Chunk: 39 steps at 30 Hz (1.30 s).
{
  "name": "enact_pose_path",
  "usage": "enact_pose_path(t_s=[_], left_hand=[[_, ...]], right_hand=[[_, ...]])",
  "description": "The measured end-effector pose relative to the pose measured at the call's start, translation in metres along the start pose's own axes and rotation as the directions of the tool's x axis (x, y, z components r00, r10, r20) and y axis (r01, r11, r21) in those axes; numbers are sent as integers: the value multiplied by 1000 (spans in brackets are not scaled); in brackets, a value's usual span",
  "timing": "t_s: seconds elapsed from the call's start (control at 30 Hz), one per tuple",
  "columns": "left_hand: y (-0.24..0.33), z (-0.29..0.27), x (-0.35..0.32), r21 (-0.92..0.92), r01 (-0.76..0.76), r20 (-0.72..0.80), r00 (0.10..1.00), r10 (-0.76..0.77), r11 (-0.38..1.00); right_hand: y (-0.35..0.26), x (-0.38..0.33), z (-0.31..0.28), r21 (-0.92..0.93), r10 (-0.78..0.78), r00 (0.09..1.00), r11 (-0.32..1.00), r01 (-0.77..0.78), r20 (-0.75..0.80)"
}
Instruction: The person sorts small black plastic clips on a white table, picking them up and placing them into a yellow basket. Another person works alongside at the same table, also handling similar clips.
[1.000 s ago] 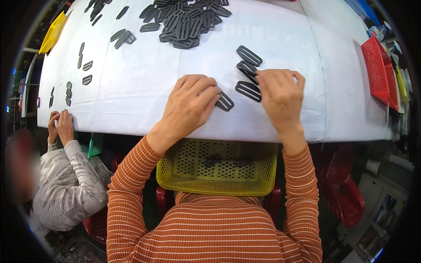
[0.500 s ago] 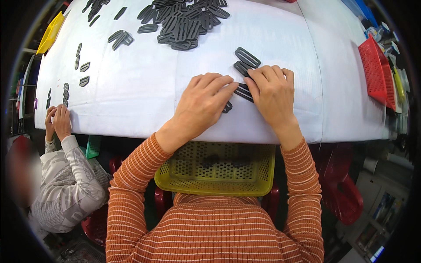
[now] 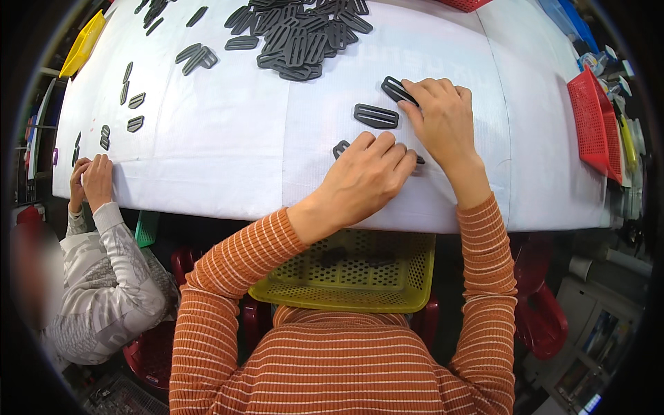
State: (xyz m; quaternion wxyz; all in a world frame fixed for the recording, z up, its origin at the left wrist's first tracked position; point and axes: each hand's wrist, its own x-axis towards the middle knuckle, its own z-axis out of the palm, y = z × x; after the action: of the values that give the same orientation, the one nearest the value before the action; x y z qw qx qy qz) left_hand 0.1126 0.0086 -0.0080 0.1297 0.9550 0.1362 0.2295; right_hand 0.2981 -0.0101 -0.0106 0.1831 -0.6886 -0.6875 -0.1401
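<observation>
My right hand (image 3: 443, 121) pinches the near end of a black strap slide buckle (image 3: 392, 86) between thumb and fingers, at the table's surface. Just nearer lies a loose black slide buckle (image 3: 376, 116) with long slots, touched by neither hand. My left hand (image 3: 370, 169) is bent down over the table, its fingers closed on a black slide buckle (image 3: 339, 149) whose end pokes out at the left. A dark tip also shows to the right of these fingers; whether it belongs to the same piece is hidden.
A heap of black slide buckles (image 3: 297, 41) lies at the far middle of the white table (image 3: 228, 152). A yellow perforated basket (image 3: 346, 294) sits below the table edge, before my body. A red basket (image 3: 596, 124) stands right. At left, another person's hands (image 3: 93, 181) handle small pieces.
My right hand has moved slightly away from me to the farther buckle. My left hand has shifted right and nearer. The middle buckle has turned and now lies uncovered.
</observation>
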Motion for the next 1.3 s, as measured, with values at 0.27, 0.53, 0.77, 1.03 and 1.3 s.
enact_pose_path(t_s=[0.27, 0.53, 0.77, 1.03, 1.3], left_hand=[[-2, -6, 3, -252, 182, -190, 954, -233, 950], [-52, -42, -45, -206, 425, -228, 855, -465, 882], [-67, -46, -66, -422, 531, -158, 755, -637, 735], [-71, -46, -65, -449, 539, -152, 740, -655, 713], [-76, -45, -64, -516, 542, -129, 716, -686, 663]], right_hand=[[1, -4, -7, -69, 58, 998, 996, -57, 15], [47, -46, -38, 294, 342, 940, 899, -324, -11], [54, -66, -34, 387, 344, 938, 860, -332, 40], [39, -56, -27, 332, 103, 982, 931, -151, 157], [-3, -26, -7, 222, -91, 942, 975, 18, 324]])
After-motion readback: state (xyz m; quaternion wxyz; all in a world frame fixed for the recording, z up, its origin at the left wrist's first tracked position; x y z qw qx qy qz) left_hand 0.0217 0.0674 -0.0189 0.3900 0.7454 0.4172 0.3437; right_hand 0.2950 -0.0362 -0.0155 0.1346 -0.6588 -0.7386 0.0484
